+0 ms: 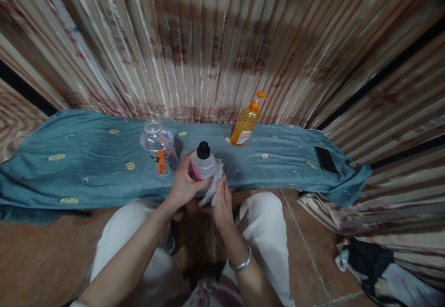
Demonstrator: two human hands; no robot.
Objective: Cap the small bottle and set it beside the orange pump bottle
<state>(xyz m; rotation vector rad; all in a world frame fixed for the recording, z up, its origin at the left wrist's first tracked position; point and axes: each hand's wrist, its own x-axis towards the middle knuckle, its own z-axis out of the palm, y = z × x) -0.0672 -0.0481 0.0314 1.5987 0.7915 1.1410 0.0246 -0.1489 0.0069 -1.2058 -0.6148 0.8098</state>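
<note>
My left hand (186, 182) is wrapped round a clear plastic bottle (204, 164) with a black cap and a pink label, held upright at the near edge of the cloth-covered table. In my right hand (222, 200) is a white tissue or thin cloth (216, 179), pressed against the bottle's right side; its loose end hangs below. Just left of my left hand stands a clear plastic jug-like container (167, 144) with an orange label. Farther back, to the right, an orange pump bottle (246, 124) stands upright.
A teal patterned cloth (104, 158) covers the narrow table. A black phone (326, 159) lies near its right end. Striped curtains (215, 42) hang behind and at both sides. Dark and pale fabric items (370, 257) lie on the tiled floor at right.
</note>
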